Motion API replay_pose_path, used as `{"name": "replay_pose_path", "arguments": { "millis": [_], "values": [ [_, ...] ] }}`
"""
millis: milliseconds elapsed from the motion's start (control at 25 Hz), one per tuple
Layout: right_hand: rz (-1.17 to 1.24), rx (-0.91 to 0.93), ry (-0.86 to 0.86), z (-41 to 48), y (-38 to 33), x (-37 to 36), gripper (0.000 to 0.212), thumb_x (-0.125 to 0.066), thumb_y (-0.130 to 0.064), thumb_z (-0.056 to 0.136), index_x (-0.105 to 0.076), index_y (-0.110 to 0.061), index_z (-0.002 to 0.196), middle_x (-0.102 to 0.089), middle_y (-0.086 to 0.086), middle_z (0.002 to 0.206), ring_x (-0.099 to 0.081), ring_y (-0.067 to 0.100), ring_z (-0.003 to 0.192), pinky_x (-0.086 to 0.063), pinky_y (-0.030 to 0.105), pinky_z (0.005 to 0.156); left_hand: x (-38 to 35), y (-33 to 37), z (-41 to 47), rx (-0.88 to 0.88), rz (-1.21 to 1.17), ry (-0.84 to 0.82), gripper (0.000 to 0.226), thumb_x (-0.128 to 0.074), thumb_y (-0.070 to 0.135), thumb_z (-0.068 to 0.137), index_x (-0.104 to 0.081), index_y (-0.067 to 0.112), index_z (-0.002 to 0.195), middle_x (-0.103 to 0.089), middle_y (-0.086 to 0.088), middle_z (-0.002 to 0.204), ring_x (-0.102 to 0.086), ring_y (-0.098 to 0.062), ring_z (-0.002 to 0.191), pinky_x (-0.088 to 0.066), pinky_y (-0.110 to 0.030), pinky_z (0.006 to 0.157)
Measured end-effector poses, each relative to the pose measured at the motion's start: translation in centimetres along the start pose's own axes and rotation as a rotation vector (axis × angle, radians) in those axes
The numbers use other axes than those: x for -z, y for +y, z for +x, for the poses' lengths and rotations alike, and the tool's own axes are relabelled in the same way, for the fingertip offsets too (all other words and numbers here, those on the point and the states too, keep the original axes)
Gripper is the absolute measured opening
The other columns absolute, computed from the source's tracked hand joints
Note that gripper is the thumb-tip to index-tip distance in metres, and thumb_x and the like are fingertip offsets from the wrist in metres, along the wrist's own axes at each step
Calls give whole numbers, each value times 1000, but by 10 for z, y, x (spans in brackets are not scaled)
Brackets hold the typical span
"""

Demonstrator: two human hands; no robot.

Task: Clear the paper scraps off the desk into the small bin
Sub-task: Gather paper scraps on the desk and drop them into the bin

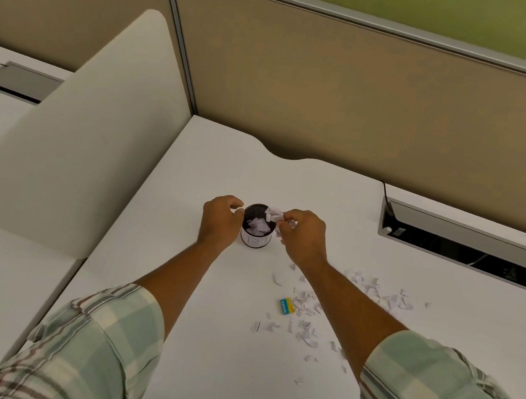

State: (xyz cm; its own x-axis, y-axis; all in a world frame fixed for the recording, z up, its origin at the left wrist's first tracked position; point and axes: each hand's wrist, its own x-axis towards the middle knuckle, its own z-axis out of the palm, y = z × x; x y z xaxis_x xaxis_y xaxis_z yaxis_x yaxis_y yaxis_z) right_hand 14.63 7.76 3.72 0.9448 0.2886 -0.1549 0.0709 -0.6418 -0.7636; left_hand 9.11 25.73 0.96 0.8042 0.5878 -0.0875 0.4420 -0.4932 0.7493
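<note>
The right hand (303, 235) pinches scraps (274, 215) over the bin (256, 228); the left hand (220, 220), curled and empty, steadies it. Next: release, then gather the scattered pile (310, 309) on the tabletop (202, 342).

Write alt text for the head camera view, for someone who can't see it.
A person's right hand holds paper scraps at the rim of a small black bin already holding paper, while the left hand rests against the bin's side. More paper scraps and a small blue-and-yellow item lie on the white desk.
</note>
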Motion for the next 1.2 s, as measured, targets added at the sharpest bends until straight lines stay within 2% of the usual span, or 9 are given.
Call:
{"name": "replay_pose_path", "arguments": {
  "millis": [200, 360, 520, 640, 760, 840, 960, 1040, 1200],
  "values": [
    [-112, 15, -73, 17, -15, -21, 13, -65, -15, 90, -78, -13, 88, -74, 5, 83, -70, 25, 76, -60, 34, 73, 7, -23, -7, 6, 4, 16, 20, -66, 13, 92, -74, 8, 108, -76, -6, 108, -71, -20, 99, -44, -19, 85],
    [-192, 11, -136, 22, -19, -33, 21, -66, -11, 89, -77, -11, 107, -75, 7, 107, -69, 25, 96, -53, 28, 82, 5, -27, -9, 4, -11, -8, 22, -66, 12, 93, -72, 8, 114, -74, -6, 114, -70, -21, 102, -46, -20, 91],
    [-180, 21, -137, 20, -16, -33, 22, -65, -16, 90, -73, -11, 110, -74, 7, 109, -69, 25, 97, -58, 33, 85, 3, -26, -10, -7, -35, -27, 25, -65, 10, 93, -71, 8, 117, -72, -7, 118, -69, -23, 105, -54, -32, 99],
    [-142, 55, -66, 15, -11, -26, 19, -66, -22, 93, -74, -9, 104, -75, 7, 102, -69, 22, 90, -60, 40, 83, 0, -25, -12, -10, -41, -51, 27, -64, 10, 94, -70, 10, 120, -71, -6, 121, -69, -22, 106, -53, -28, 96],
    [-101, 16, -4, 10, -4, -17, 23, -67, -26, 95, -72, -10, 111, -73, 6, 110, -67, 19, 95, -60, 38, 86, -1, -24, -17, -29, -41, -69, 28, -64, 10, 94, -69, 10, 121, -70, -7, 121, -68, -21, 101, -49, -23, 88],
    [-91, -35, 18, 4, 4, -10, 24, -66, -23, 95, -70, -12, 116, -71, 6, 115, -68, 20, 99, -56, 30, 87, -1, -28, -23, 0, -64, -76, 29, -62, 10, 94, -68, 10, 122, -69, -8, 121, -67, -20, 98, -47, -23, 85],
    [-165, -39, 28, -15, 22, 0, 24, -64, -20, 96, -69, -13, 119, -70, 4, 116, -66, 19, 105, -43, 21, 89, 0, -35, -36, 41, -80, -90, 31, -60, 10, 94, -65, 10, 125, -65, -9, 125, -65, -25, 107, -53, -33, 92],
    [-208, -41, 10, -29, 31, 6, 25, -62, -21, 97, -69, -16, 120, -68, 4, 118, -65, 19, 107, -43, 22, 91, -2, -36, -45, 15, -64, -101, 31, -59, 10, 94, -64, 12, 125, -62, -7, 126, -63, -25, 112, -55, -40, 94],
    [-292, -80, -34, -54, 54, 16, 28, -55, -21, 100, -65, -20, 126, -61, 3, 128, -61, 20, 115, -49, 31, 97, -12, -33, -63, -4, -22, -139, 27, -60, 11, 93, -65, 14, 119, -62, -5, 122, -63, -24, 111, -55, -36, 88]
  ]
}}
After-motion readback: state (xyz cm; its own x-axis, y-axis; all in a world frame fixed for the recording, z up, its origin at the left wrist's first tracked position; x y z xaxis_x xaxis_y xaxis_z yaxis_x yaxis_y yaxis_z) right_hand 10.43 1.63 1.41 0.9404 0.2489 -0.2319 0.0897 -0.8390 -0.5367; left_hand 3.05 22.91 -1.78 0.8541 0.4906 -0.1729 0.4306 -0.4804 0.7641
